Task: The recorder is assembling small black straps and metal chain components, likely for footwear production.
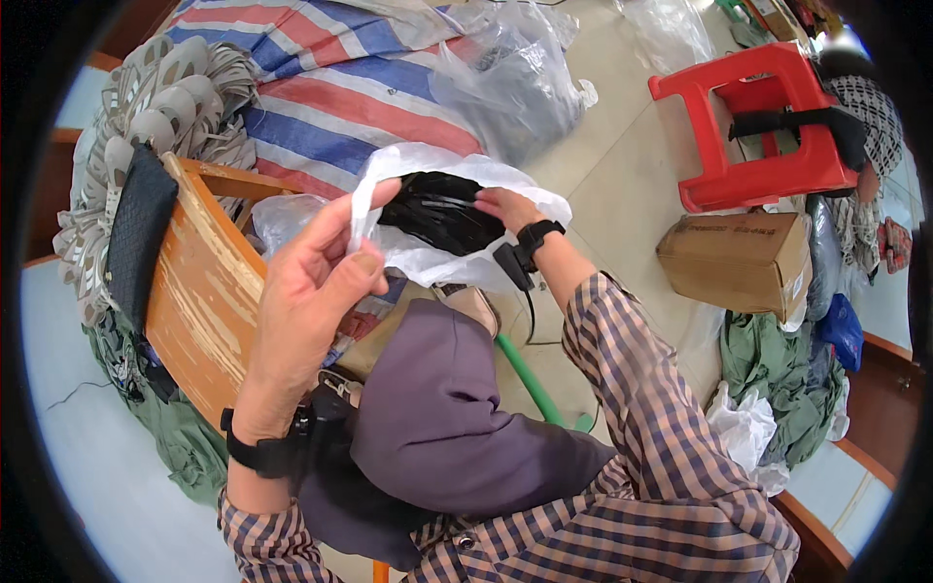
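Observation:
A white plastic bag (413, 157) stands open in front of my knees. Inside it lies a bundle of black, shiny, strip-like pieces (437, 209); their exact kind cannot be made out. My left hand (321, 257) pinches the bag's near-left rim between thumb and fingers and holds it up. Reaching in over the bag's right side, my right hand (515, 214) has its fingertips closed at the right edge of the black bundle. Both wrists wear black straps with small devices.
At left, a worn wooden chair (209, 301) stands beside a heap of pale strap-like parts (165, 107). A striped sheet (360, 107) with a clear plastic bag (520, 87) lies ahead. To the right are a red stool (695, 126), a cardboard box (734, 257) and green cloth (763, 364).

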A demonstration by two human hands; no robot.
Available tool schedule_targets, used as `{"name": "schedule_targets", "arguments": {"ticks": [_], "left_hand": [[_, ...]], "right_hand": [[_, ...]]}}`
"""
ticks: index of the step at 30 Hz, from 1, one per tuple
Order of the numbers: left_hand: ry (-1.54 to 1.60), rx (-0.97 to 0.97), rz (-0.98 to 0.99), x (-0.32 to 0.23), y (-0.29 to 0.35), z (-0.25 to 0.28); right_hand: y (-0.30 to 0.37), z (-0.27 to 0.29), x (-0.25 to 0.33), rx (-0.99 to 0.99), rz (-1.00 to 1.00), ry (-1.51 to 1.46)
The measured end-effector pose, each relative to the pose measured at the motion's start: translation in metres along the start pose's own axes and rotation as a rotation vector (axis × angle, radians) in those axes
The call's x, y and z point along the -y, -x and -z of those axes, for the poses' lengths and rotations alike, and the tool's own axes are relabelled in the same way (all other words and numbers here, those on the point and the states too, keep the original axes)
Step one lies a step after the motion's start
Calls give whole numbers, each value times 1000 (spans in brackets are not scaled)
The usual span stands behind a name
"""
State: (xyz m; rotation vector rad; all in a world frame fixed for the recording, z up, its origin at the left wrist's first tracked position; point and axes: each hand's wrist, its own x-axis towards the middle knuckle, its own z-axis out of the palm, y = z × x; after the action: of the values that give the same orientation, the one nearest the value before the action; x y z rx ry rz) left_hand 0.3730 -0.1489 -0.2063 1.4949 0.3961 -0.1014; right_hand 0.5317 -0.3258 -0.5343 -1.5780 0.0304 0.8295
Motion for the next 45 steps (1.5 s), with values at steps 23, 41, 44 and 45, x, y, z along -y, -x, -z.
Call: {"name": "schedule_targets", "arguments": {"ticks": [23,41,44,45], "left_hand": [[131,-86,49,14,-14,7],[153,-77,32,12,-15,13],[143,-88,3,13,-12,12],[137,-78,2,11,-11,12]], "right_hand": [[0,-48,-58,159,57,1016],[24,-12,91,320,140,902],[20,-7,84,388,396,757],[27,-4,97,483,282,783]]}}
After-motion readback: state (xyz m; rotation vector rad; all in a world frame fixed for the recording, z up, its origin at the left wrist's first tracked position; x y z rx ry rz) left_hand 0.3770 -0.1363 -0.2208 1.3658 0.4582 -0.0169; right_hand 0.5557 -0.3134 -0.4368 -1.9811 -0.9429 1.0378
